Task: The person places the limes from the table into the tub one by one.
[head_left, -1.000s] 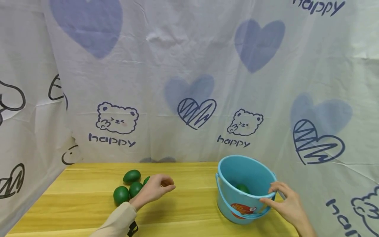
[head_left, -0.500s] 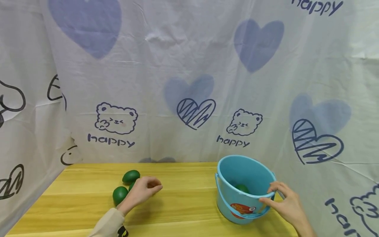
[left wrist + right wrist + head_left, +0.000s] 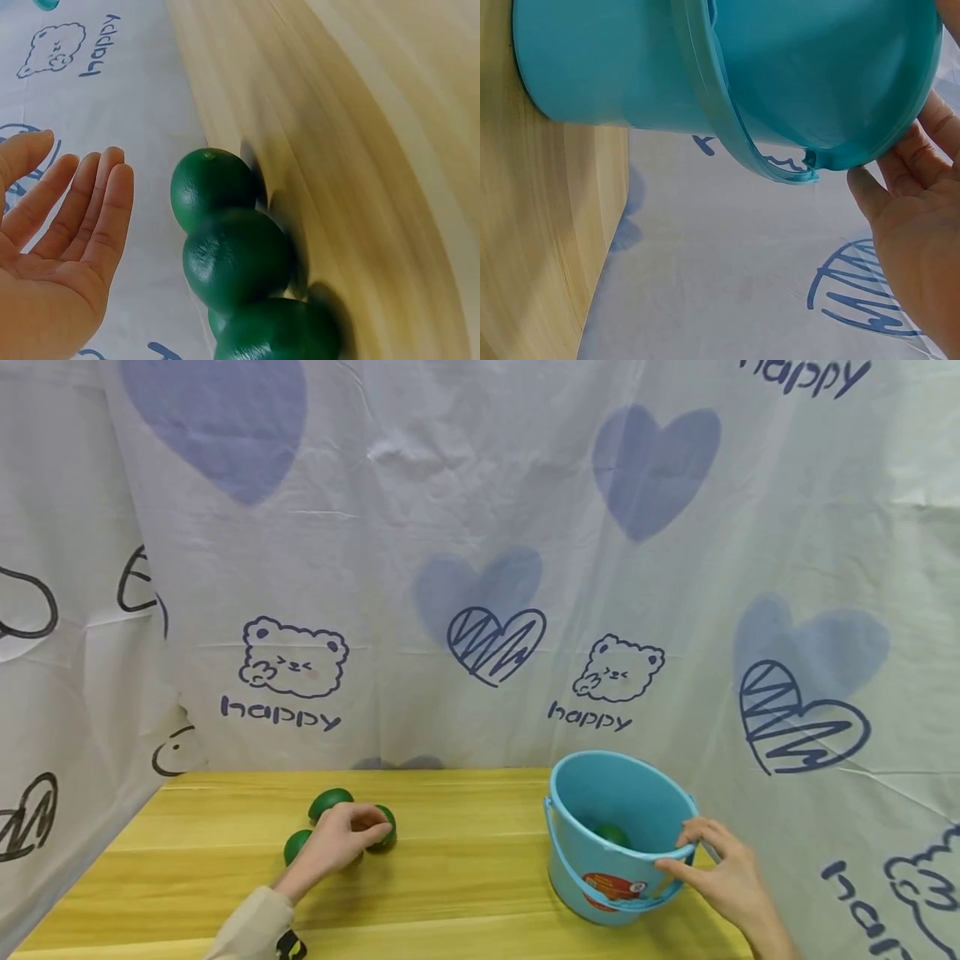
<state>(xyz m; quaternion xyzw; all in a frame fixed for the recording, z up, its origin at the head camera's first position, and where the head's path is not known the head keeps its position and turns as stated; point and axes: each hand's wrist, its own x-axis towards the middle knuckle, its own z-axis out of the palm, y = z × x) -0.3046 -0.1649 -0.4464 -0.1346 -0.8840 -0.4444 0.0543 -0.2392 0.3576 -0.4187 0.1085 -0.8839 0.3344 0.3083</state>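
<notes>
My left hand (image 3: 337,837) hovers over a small cluster of glossy dark green limes, fingers relaxed and holding nothing. One lime (image 3: 387,828) shows just past its fingertips, another (image 3: 330,802) lies behind it, and a third (image 3: 296,845) is partly covered by the wrist. In the left wrist view, the hand (image 3: 71,240) stands apart from a row of limes (image 3: 236,259). My right hand (image 3: 726,870) grips the near right rim of a light blue bucket (image 3: 607,789), thumb outside. Inside the bucket a green lime (image 3: 612,835) is visible; its lower part is hidden.
The bucket stands upright on a yellow wood-grain table (image 3: 465,860), its handle (image 3: 577,883) hanging down in front. Behind and beside the table hangs a white curtain (image 3: 420,710) printed with hearts and bears.
My left hand has moved left and slightly toward me, back over the limes, uncovering one by its fingertips. The right hand stays on the bucket rim.
</notes>
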